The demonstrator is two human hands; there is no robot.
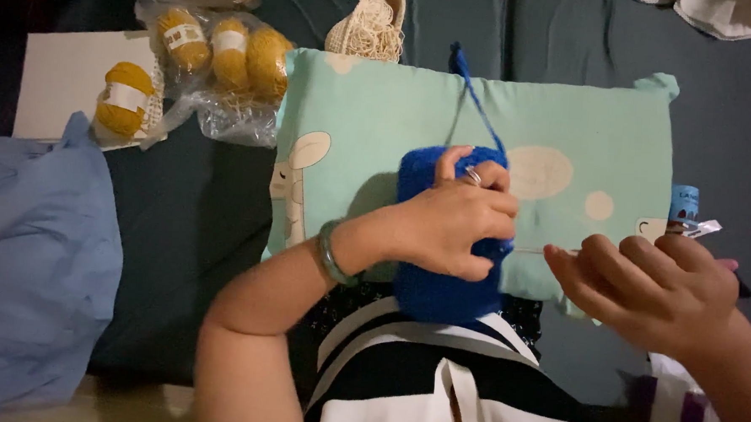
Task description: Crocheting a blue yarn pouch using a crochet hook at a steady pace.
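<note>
My left hand (453, 223) grips a blue crocheted piece (439, 294) that rests on a mint-green pillow (582, 119). A ring shows on one finger and a green bangle (333, 253) circles the wrist. A blue yarn strand (475, 97) runs from the piece up over the pillow's top edge. My right hand (651, 286) hovers at the pillow's right end with fingers curled; a thin pink tip shows at its right side, and whether it holds something I cannot tell.
Yellow yarn skeins (230, 53) in clear plastic bags lie at the upper left, one skein (124, 99) on a white box. A cream mesh item (368, 25) sits above the pillow. Blue cloth (36, 255) covers the left. A blue-labelled item (684, 203) lies by the pillow's right edge.
</note>
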